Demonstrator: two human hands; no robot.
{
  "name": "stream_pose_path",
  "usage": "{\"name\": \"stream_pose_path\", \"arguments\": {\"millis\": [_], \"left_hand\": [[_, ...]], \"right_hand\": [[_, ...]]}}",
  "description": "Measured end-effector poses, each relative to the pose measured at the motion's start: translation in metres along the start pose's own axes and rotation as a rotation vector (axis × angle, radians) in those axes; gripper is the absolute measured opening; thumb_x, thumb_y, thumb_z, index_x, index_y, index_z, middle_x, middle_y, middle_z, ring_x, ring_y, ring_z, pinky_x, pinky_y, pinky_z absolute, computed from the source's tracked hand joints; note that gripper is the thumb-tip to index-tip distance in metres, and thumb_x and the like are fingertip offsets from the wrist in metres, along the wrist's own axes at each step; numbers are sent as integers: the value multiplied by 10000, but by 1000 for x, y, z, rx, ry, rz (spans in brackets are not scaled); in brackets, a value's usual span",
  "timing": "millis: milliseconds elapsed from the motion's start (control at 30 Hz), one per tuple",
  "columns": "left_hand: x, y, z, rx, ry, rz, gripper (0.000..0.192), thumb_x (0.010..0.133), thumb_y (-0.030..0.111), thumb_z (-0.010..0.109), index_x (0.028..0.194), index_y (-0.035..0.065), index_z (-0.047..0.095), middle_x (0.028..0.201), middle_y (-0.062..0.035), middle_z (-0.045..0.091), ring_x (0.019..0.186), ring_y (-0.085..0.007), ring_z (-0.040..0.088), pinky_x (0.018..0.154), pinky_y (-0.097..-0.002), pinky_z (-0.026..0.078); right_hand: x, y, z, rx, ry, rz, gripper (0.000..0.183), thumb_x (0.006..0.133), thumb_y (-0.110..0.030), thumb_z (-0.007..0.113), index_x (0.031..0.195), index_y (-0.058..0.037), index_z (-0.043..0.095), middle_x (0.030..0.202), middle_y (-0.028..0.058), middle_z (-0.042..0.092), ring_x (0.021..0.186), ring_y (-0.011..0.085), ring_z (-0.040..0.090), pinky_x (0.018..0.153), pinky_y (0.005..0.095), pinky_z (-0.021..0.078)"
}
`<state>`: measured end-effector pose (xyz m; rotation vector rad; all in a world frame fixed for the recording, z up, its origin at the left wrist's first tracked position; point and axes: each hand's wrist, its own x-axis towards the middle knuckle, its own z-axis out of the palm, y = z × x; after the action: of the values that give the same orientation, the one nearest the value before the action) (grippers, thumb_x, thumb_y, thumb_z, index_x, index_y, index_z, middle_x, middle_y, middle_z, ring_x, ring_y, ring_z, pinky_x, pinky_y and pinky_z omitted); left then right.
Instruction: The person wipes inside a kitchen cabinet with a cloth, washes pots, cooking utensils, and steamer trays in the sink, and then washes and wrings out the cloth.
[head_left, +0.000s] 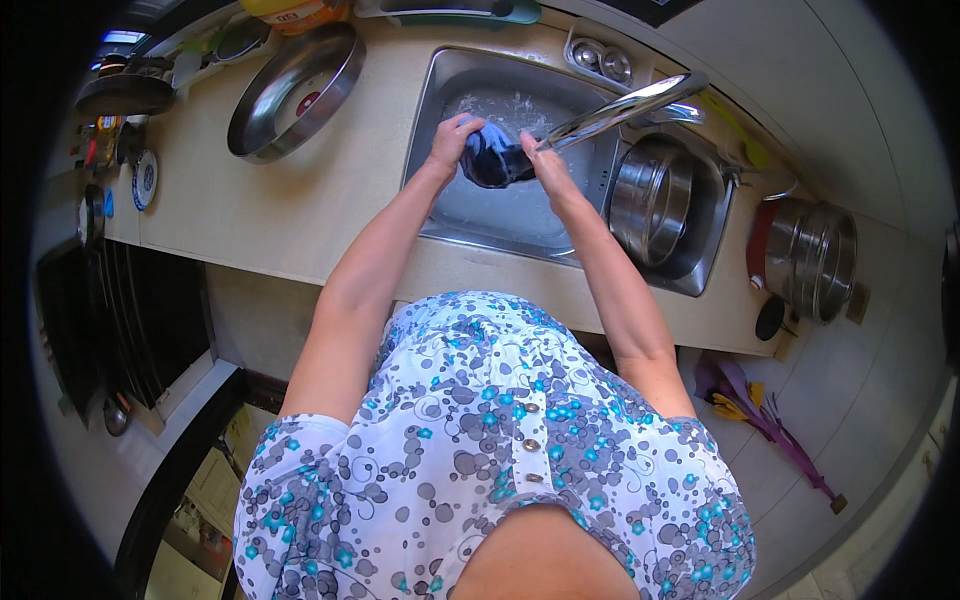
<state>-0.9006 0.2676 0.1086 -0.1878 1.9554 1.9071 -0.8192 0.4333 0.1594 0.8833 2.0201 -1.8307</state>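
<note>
A dark cloth (491, 157) with a bluish-white, perhaps sudsy patch is stretched between my two hands above the left basin of a stainless steel sink (510, 217). My left hand (454, 142) grips its left end, thumb over the pale part. At the right end, my right hand (546, 161) pinches the dark part close to the tip of the chrome faucet (626, 109). Some foam or splashed water shows at the basin's far side. Whether water is running from the spout is hidden by my right hand.
Stacked steel pots (651, 199) fill the right basin. A large steel pan (300, 94) leans on the counter at left. More steel pots (802, 259) stand at the counter's right end. Sink strainers (600, 60) sit in a tray behind the faucet.
</note>
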Motion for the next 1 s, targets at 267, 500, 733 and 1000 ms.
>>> {"name": "stream_pose_path", "arguments": {"millis": [267,500,733,1000], "left_hand": [[-31,49,5,-146,-565,-12,131,784,135,598,675,71,563,703,48,465,696,-59,425,668,-202,329],[-34,68,9,-78,-657,8,199,761,155,672,899,48,577,888,2,526,861,-95,487,807,-258,395],[-60,46,54,287,-578,316,1029,467,165,860,1345,109,327,1439,-82,105,1310,-258,210,995,-409,338],[-46,35,62,92,-420,32,613,520,21,698,1115,-4,552,1173,-129,496,1112,-228,461,936,-300,377]], "right_hand": [[-60,-77,-67,213,-122,-300,209,780,-116,653,939,-14,564,858,33,608,796,94,556,735,246,449],[-91,-111,-72,394,-221,-266,354,720,25,651,1042,12,506,951,73,600,865,143,583,810,268,465],[-92,-106,-67,689,-239,-239,375,723,58,633,1069,16,495,987,91,597,930,169,576,857,295,454],[-47,-49,-114,722,-128,-71,283,862,-119,538,1109,12,499,1038,148,578,887,242,607,796,359,503]]}}
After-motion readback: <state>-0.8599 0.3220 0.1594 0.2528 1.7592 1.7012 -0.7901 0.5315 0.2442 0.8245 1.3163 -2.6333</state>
